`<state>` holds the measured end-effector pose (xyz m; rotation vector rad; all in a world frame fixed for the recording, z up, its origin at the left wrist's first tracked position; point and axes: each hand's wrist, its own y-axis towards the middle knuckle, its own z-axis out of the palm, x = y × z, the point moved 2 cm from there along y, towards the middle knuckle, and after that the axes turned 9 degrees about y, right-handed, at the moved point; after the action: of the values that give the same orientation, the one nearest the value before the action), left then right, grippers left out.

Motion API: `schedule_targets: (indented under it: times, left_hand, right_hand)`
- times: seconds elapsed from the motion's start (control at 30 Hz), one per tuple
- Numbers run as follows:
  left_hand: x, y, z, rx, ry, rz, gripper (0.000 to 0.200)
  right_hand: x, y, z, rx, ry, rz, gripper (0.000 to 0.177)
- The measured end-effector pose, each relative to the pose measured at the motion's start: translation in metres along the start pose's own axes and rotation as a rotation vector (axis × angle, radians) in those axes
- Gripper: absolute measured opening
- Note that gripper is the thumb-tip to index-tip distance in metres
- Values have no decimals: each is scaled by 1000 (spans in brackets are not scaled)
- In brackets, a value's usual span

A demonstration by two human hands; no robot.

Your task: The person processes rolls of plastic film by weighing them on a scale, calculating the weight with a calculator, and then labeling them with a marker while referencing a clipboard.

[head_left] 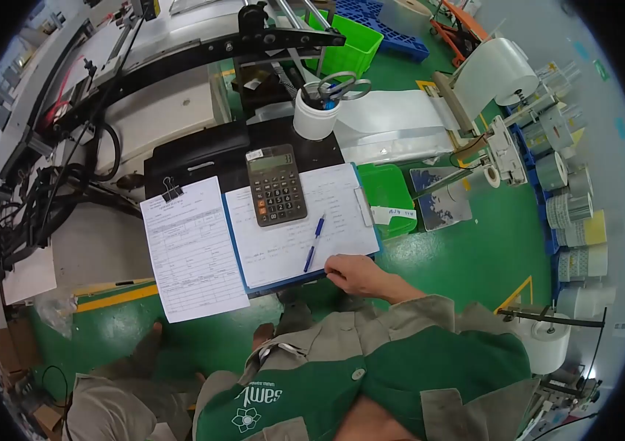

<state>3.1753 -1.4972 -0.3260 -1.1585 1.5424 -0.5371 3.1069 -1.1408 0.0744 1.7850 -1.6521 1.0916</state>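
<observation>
My right hand (pixel 357 274) rests on the near right corner of a blue clipboard (pixel 292 279) with fingers curled over its edge. The clipboard carries a white form (pixel 327 202). A dark calculator (pixel 276 184) and a blue pen (pixel 314 243) lie on that form. A second printed sheet (pixel 193 250), held by a black binder clip (pixel 172 191), lies to the clipboard's left. My left sleeve (pixel 106 404) hangs at the lower left. What looks like my left hand (pixel 149 347) shows dimly beside it, its fingers unclear.
A white pot with scissors (pixel 317 110) stands behind the papers on a black machine top (pixel 202 154). Green bins (pixel 389 195) sit to the right, and a large white film roll (pixel 492 70) farther right. Several tape rolls (pixel 577 220) line the right side. Cables (pixel 26 213) hang left.
</observation>
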Motion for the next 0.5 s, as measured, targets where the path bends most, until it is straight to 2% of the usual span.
schedule_targets:
  times: [0.07,0.17,0.23,0.3,0.4,0.43,0.5]
  left_hand:
    - [-24,5,-1,-44,-58,22,19]
    - [-71,5,-3,-157,-158,72,20]
    - [-104,-10,-10,-258,-252,104,21]
    - [-141,-44,-28,-314,-470,44,21]
    - [-60,8,10,-119,-243,-7,24]
    - [-55,9,15,-100,-204,-3,24]
    - [-59,-1,14,-99,-191,-12,24]
  right_hand:
    - [-5,-8,-16,-54,58,6,10]
    - [-31,10,-74,-462,173,-77,14]
    - [-36,36,-139,-645,268,-36,17]
    - [-38,65,-193,-670,656,-142,16]
    - [-33,117,-253,-798,513,-208,17]
    - [-37,140,-272,-795,493,-199,21]
    - [-36,180,-291,-655,529,-2,19]
